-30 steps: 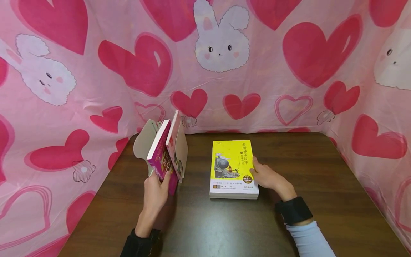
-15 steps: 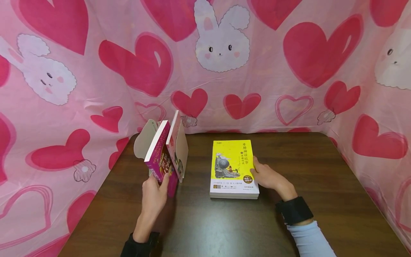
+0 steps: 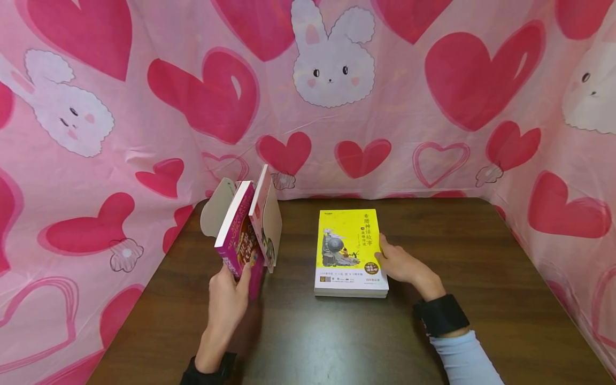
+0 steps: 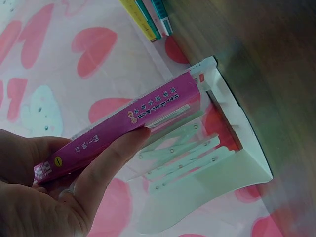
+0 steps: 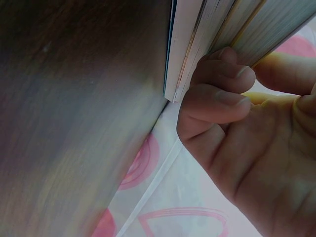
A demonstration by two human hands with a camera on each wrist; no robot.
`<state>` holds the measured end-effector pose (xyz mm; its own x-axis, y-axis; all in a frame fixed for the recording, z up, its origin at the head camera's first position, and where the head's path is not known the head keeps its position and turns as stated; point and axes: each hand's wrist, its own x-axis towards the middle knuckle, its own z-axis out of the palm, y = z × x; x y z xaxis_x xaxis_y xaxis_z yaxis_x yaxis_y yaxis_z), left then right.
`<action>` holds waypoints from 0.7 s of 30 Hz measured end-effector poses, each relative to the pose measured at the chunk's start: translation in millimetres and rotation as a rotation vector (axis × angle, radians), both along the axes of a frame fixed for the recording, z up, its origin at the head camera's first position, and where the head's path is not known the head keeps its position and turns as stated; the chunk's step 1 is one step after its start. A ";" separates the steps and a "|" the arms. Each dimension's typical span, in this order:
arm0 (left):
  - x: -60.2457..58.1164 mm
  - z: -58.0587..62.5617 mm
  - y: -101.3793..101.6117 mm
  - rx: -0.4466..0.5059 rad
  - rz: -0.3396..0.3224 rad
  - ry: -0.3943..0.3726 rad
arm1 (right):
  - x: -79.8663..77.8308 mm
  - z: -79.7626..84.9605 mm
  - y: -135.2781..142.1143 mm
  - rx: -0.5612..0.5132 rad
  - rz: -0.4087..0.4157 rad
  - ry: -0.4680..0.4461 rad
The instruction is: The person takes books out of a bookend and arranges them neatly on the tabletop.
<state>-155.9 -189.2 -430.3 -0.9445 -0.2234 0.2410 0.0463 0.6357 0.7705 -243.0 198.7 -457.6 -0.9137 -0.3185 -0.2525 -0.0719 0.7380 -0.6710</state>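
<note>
My left hand [image 3: 226, 310] pinches a purple book [image 3: 243, 240] by its spine, thumb on one side and fingers on the other. In the left wrist view, the purple spine [image 4: 123, 123] lies along the thumb, tilted out over a pale bookstand [image 4: 197, 177]. Beside it in the head view, a thin pink-edged book [image 3: 260, 208] stands upright against the bookstand's right panel [image 3: 274, 230]. My right hand [image 3: 406, 270] holds the right edge of a stack of books whose top one is a yellow book [image 3: 346, 240]. In the right wrist view its fingers [image 5: 217, 103] curl against the page edges [image 5: 227, 24].
The brown wooden table [image 3: 308, 342] carries everything. A pink cloth [image 3: 399, 117] with hearts and rabbits hangs behind the table and along both sides. The bookstand's left panel [image 3: 216, 211] rises near the table's back left corner.
My left hand has drawn the purple book a little toward me and to the left, partly out of the bookstand. The right hand and the stack have stayed in place.
</note>
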 end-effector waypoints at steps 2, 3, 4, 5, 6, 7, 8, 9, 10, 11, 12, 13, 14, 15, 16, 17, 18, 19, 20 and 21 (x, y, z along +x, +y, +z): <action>2.1 1.3 0.2 -0.005 0.001 0.008 | 0.1 0.3 0.0 -0.001 -0.002 -0.003; 3.0 1.5 0.3 -0.006 0.000 0.014 | 0.1 0.4 -0.1 -0.002 -0.002 -0.004; 4.0 1.6 0.4 -0.007 0.000 0.021 | 0.2 0.4 -0.1 -0.002 -0.002 -0.005; 4.9 1.7 0.5 -0.008 0.000 0.027 | 0.3 0.5 -0.1 -0.002 -0.002 -0.006; 5.8 1.8 0.6 -0.008 0.000 0.032 | 0.4 0.5 0.0 -0.004 -0.001 -0.005; 7.1 2.2 0.7 -0.008 -0.001 0.035 | 0.6 0.5 -0.1 -0.004 0.000 -0.004; 8.3 2.6 0.9 -0.008 -0.002 0.035 | 0.9 0.6 0.0 -0.006 0.000 -0.004; 9.2 3.0 1.1 -0.008 -0.002 0.034 | 1.1 0.6 0.0 -0.010 0.001 -0.003; 10.1 3.5 1.4 -0.007 -0.003 0.031 | 1.5 0.7 0.1 -0.012 0.000 -0.001; 11.0 4.1 1.7 -0.004 -0.003 0.026 | 1.7 0.8 0.1 -0.014 0.000 0.000; 11.8 4.6 2.1 -0.001 -0.004 0.021 | 1.9 0.8 0.2 -0.015 0.000 0.002; 12.7 5.2 2.4 0.001 -0.004 0.017 | 2.1 0.9 0.1 -0.014 0.000 0.003; 13.7 5.7 2.6 0.003 -0.004 0.013 | 2.2 0.9 0.0 -0.014 0.000 0.004; 14.8 6.1 2.8 0.006 -0.005 0.011 | 2.1 0.9 -0.1 -0.013 0.000 0.006; 16.0 6.5 2.9 0.008 -0.006 0.007 | 2.2 0.8 -0.2 -0.011 0.000 0.005; 17.2 6.7 3.0 0.009 -0.005 0.006 | 2.1 0.7 -0.2 -0.010 0.001 0.005; 18.3 7.1 3.0 0.010 -0.004 0.005 | 2.0 0.7 -0.3 -0.011 0.002 0.006; 19.7 7.6 3.1 0.012 -0.004 0.002 | 2.0 0.6 -0.3 -0.013 0.003 0.006; 21.0 7.9 3.2 0.013 -0.004 0.000 | 1.8 0.4 -0.3 -0.015 0.003 0.008; 22.2 8.3 3.3 0.013 -0.002 -0.004 | 1.9 0.2 -0.2 -0.016 0.003 0.008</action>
<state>-133.8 -185.9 -422.0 -0.9459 -0.2241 0.2345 0.0448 0.6257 0.7788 -241.1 198.4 -457.3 -0.9148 -0.3251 -0.2397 -0.0797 0.7272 -0.6818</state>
